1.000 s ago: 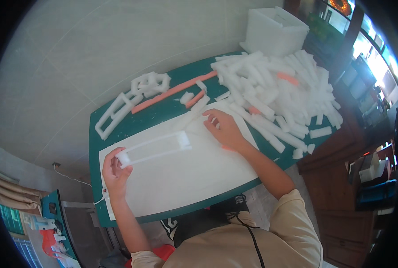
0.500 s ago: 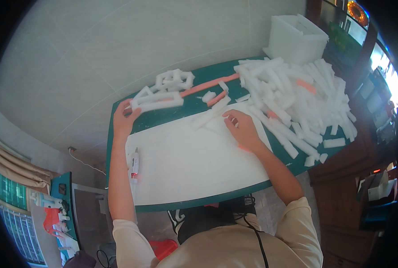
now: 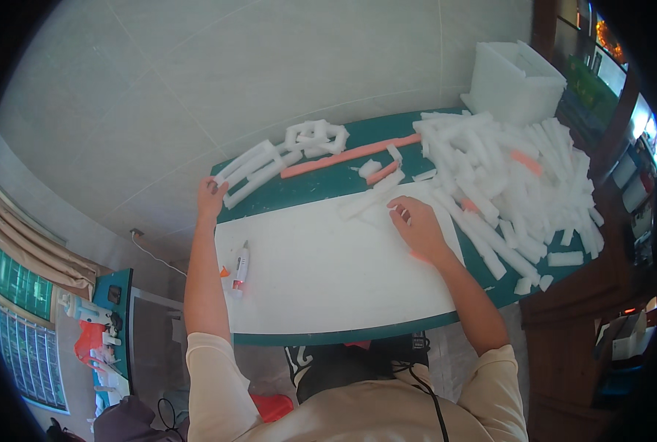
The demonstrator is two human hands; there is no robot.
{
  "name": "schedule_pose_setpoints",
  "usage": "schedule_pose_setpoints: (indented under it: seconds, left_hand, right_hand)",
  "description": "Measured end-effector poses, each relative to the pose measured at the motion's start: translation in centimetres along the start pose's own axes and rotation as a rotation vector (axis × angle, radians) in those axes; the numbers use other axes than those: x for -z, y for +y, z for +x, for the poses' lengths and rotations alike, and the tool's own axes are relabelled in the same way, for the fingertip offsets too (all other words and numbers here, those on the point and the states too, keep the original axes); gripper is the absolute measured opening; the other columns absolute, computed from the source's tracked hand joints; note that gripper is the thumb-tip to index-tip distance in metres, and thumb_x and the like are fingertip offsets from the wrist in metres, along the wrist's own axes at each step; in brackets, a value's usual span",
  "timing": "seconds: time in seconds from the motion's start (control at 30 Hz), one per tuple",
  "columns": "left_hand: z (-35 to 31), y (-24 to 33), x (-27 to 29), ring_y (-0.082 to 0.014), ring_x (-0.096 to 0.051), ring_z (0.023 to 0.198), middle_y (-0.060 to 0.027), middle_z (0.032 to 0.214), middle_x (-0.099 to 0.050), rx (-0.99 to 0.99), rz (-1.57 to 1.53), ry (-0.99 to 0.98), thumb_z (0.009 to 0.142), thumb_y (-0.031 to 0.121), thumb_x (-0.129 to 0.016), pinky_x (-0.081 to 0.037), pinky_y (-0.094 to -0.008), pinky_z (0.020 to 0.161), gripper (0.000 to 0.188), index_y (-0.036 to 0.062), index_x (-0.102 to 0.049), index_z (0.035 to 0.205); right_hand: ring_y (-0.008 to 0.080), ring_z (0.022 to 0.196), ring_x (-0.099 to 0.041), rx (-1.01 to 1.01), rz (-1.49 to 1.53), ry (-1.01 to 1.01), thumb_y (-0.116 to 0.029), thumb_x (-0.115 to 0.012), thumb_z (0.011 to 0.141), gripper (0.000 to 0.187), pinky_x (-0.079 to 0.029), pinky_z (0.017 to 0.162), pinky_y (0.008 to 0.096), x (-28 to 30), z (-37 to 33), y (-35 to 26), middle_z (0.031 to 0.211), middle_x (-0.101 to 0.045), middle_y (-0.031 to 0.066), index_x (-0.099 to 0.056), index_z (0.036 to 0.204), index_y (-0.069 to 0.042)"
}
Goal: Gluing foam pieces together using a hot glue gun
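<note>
At the table's far left corner, my left hand (image 3: 211, 196) grips the near end of a white foam frame (image 3: 254, 171), a long shape built of foam strips and lying tilted on the green table. My right hand (image 3: 419, 227) rests over the white board (image 3: 321, 272), fingers loosely curled with a gap at the thumb. Pale foam strips (image 3: 372, 199) lie just beyond its fingertips. A second white foam frame (image 3: 316, 138), made of linked angular shapes, sits at the back edge. On the board's left side lies a glue tube (image 3: 241, 265) with an orange cap (image 3: 224, 272) beside it.
A large heap of white foam strips (image 3: 490, 169) covers the table's right side, with a white foam box (image 3: 516, 81) behind it. One long pink foam strip (image 3: 350, 155) runs along the back. The green table (image 3: 343, 336) borders the wall and a wooden cabinet (image 3: 564, 346).
The foam frame in my left hand has swung from nearly level to slanting away and to the right. My right hand has barely moved on the board. The whole view has shifted slightly.
</note>
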State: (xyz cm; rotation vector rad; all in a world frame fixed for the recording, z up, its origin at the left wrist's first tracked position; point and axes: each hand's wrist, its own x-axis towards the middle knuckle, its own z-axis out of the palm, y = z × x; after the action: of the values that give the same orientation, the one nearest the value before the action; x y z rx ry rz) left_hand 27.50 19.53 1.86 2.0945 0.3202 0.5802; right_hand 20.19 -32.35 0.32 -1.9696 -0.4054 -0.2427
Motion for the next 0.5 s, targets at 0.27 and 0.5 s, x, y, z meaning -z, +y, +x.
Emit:
schedule_pose_setpoints:
  seconds: [0.27,0.5]
  left_hand:
    - [0.5,-3.4,0.4,-0.0322,-0.06,0.119,-0.0193,0.126,-0.064,-0.163,0.445,0.045,0.088,0.029,-0.076,-0.046,-0.0398,0.098,0.055,0.0029,-0.051,0.13]
    - [0.2,-2.4,-0.3,-0.035,-0.065,0.107,-0.0192,0.114,-0.067,-0.145,0.503,0.069,0.086,0.028,-0.076,-0.05,-0.0413,0.091,0.053,0.0018,-0.054,0.126]
  right_hand:
    - [0.0252,0.072,-0.061,-0.04,-0.051,-0.051,-0.007,-0.063,0.088,0.016,-0.05,0.071,0.0345,0.2,-0.1,-0.1,0.085,-0.066,0.013,-0.067,0.102,-0.002]
    - [0.0255,0.072,-0.061,-0.04,-0.047,-0.05,-0.008,-0.064,0.088,0.016,-0.05,0.071,0.0347,0.2,0.1,-0.1,0.086,-0.066,0.0137,-0.068,0.102,-0.001]
